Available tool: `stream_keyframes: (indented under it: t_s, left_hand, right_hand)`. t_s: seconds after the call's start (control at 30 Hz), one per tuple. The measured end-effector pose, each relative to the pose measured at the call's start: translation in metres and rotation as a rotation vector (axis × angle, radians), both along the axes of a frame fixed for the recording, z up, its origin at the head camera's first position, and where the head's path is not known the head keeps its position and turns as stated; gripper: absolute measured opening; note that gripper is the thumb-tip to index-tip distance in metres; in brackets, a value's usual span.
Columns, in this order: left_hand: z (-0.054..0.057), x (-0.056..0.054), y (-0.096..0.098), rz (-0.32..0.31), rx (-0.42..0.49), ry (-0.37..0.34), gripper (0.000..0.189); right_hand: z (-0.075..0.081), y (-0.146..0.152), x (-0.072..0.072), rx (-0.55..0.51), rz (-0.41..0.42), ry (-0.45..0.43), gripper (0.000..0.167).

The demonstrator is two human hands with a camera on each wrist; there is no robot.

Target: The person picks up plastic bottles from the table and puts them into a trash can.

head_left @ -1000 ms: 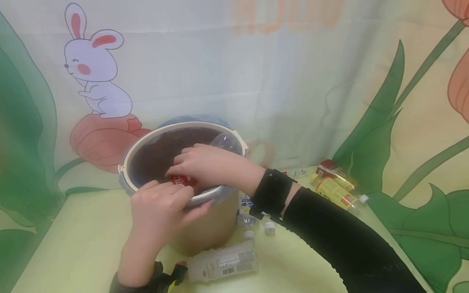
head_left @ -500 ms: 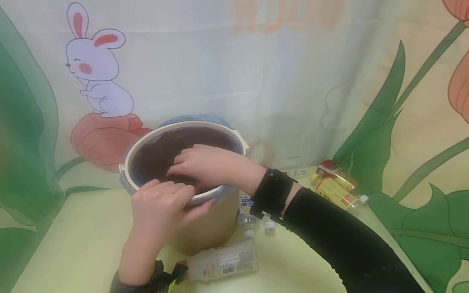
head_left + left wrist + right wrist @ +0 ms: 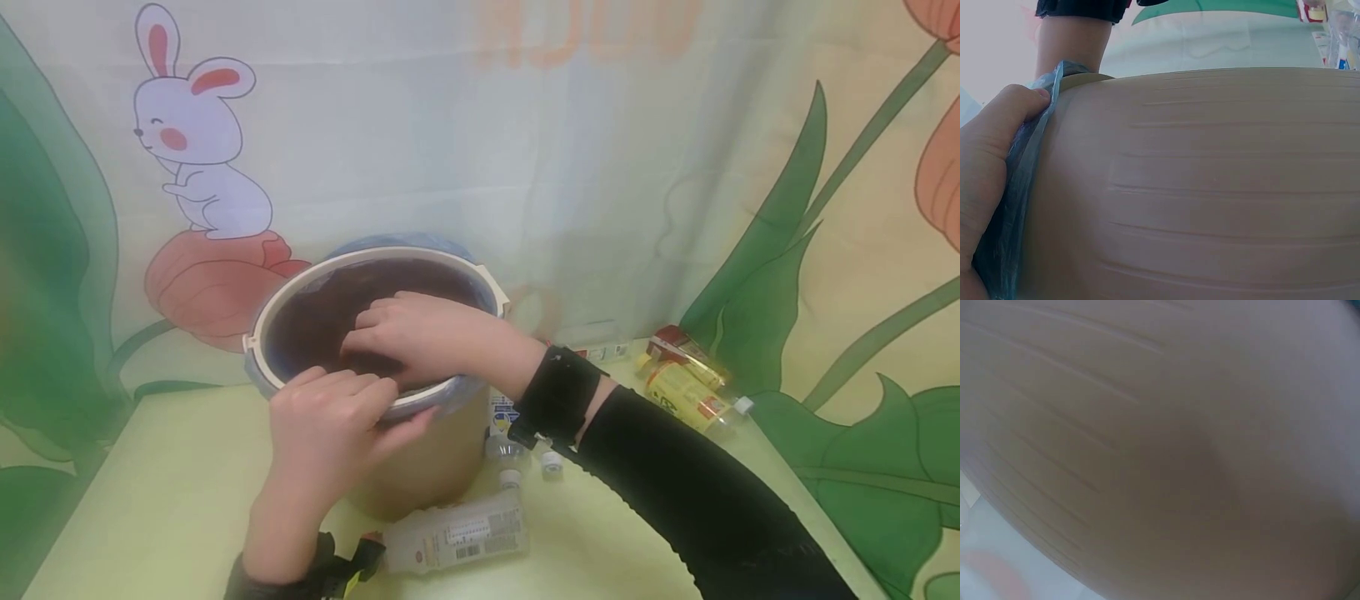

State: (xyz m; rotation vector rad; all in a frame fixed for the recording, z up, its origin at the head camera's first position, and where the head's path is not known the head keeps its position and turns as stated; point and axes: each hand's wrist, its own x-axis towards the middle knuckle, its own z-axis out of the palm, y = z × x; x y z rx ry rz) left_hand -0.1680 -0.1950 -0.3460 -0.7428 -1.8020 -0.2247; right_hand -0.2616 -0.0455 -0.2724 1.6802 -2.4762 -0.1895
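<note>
A beige trash bin (image 3: 420,467) with a blue liner bag (image 3: 1013,206) folded over its rim stands upright on the table. My left hand (image 3: 330,433) grips the near rim, fingers over the top and thumb along the outside, pressing the liner against the wall. My right hand (image 3: 420,337) reaches over the right side of the rim into the bin's mouth. Its fingers hang loosely bent, the fingertips partly hidden, and no object shows in them. The bin's dark interior hides what lies at the bottom. In the right wrist view the bin's ribbed wall (image 3: 1116,425) fills most of the picture.
A whitish plastic bottle (image 3: 457,533) lies in front of the bin. Beside the bin's right side lies a clear bottle (image 3: 508,450) with a white cap, near another white cap (image 3: 552,464). Yellow-labelled bottle (image 3: 686,396) lies at the right. A printed curtain (image 3: 600,167) hangs behind.
One second ago my right hand held a clear bottle with a red label at the bin's mouth. By half a second ago it let go and the bottle dropped out of sight inside. Both hands stayed put.
</note>
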Motion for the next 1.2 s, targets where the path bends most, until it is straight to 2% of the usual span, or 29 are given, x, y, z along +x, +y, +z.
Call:
stream_keyframes:
  t_s: [0.33,0.5,0.83,1.07,1.2]
  left_hand:
    - [0.001,-0.001,0.0,-0.003,0.0,0.007,0.059]
    - [0.001,0.0,0.0,-0.006,-0.006,0.001,0.061]
    - [0.001,-0.002,-0.002,0.003,-0.011,-0.003,0.061]
    - [0.002,-0.001,0.0,-0.007,-0.005,-0.028,0.06]
    - [0.002,-0.001,0.0,-0.015,0.001,-0.04,0.061]
  right_hand:
    - [0.002,0.004,-0.001,-0.072,0.016,-0.027,0.037]
    - [0.003,0.008,0.001,-0.138,0.04,-0.007,0.033]
    - [0.003,0.029,0.005,-0.429,0.05,0.135,0.023]
    - [0.004,0.06,0.013,-0.66,0.1,0.146,0.024]
    - [0.003,0.086,0.019,-0.772,0.084,0.122,0.027]
